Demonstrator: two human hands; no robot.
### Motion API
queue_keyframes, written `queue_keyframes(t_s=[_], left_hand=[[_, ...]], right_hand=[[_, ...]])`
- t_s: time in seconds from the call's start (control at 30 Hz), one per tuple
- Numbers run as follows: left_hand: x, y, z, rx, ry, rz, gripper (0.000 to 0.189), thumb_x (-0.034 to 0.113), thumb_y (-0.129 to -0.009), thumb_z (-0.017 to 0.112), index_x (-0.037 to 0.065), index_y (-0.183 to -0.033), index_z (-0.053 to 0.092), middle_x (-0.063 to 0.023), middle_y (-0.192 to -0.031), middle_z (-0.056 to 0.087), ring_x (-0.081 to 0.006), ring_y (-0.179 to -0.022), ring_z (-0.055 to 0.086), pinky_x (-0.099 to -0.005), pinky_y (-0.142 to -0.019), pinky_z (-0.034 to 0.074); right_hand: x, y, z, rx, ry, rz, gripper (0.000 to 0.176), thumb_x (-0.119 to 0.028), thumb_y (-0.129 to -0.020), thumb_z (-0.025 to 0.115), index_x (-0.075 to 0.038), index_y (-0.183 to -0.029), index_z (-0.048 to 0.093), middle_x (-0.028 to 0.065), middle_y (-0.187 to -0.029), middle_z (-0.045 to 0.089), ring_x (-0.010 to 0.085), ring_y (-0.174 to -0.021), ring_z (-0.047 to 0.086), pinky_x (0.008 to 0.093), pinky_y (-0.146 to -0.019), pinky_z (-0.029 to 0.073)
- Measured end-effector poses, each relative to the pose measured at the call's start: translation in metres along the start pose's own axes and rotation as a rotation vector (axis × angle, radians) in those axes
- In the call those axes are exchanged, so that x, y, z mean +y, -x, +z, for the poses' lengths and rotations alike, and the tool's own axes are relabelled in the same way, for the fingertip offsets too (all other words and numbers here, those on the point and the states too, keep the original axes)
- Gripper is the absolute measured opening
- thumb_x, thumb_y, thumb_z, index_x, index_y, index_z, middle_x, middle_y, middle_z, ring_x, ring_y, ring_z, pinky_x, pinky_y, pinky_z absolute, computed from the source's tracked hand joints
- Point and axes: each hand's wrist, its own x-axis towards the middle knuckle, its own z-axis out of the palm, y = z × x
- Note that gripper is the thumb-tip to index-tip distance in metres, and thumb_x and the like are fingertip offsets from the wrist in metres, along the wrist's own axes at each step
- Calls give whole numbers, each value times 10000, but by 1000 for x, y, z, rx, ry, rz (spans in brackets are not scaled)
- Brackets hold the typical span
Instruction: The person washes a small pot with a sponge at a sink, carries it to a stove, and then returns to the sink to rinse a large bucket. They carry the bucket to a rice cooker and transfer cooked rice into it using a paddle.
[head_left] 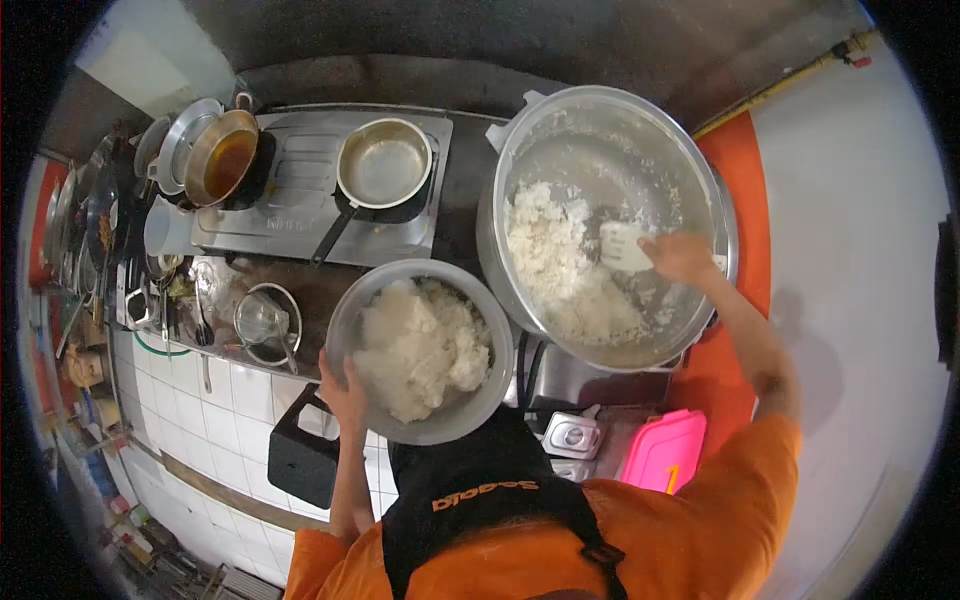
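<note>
My left hand [345, 392] grips the rim and side of a grey bowl [349, 420], which is heaped with cooked white rice [425, 345]. The bowl is held in front of my body, beside a large metal pot [640, 130]. Inside that pot, my right hand [680, 258] is closed around the handle of a white slotted rice paddle [624, 246]. The paddle's blade lies against the right side of a mound of rice [550, 245]. Loose grains cling to the pot's wall and bottom.
A gas stove [300, 160] at the back holds a small saucepan [385, 165] and a pan with brown liquid [225, 158]. Left of the bowl stands a metal container [268, 322]. A pink lid [664, 450] and metal lidded containers [573, 434] lie below the pot.
</note>
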Motion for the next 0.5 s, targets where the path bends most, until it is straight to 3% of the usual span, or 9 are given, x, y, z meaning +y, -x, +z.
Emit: queue_keyframes(t_s=[0.07,0.17,0.23,0.4,0.5], left_hand=[[-10,-1,0,18,-97,-42,534,231,-978,578,-43,-1417,444,-288,-1284,597,-419,-1203,572,-456,-1033,414],[-28,-7,2,19,-117,-19,546,245,-984,575,-52,-1420,436,-299,-1328,569,-425,-1254,543,-453,-1053,409],[-34,-4,0,-9,-148,-17,549,248,-986,573,-54,-1423,432,-305,-1350,553,-427,-1275,529,-450,-1064,404],[-10,-7,2,-44,-53,-93,568,235,-980,594,-66,-1429,418,-317,-1412,491,-435,-1308,498,-442,-1092,386],[-38,-6,3,-28,-155,-17,585,240,-975,607,-66,-1434,411,-317,-1394,509,-423,-1287,522,-440,-1075,402]], right_hand=[[12,-36,30,-23,75,-97,711,-564,-1031,311,13,-845,682,256,-789,670,397,-794,676,504,-781,518],[-26,-86,46,-60,-125,-134,756,-579,-1038,263,3,-817,693,226,-708,648,356,-748,678,476,-760,524],[-35,-110,53,-373,-276,-174,770,-617,-1022,290,0,-829,708,202,-664,628,337,-720,670,455,-738,525],[-83,-115,39,-344,-347,-177,762,-657,-974,415,38,-825,690,188,-644,616,332,-685,649,449,-712,517],[-80,-121,60,-264,-421,-189,782,-685,-934,484,64,-811,672,193,-656,614,329,-640,628,437,-684,508]])
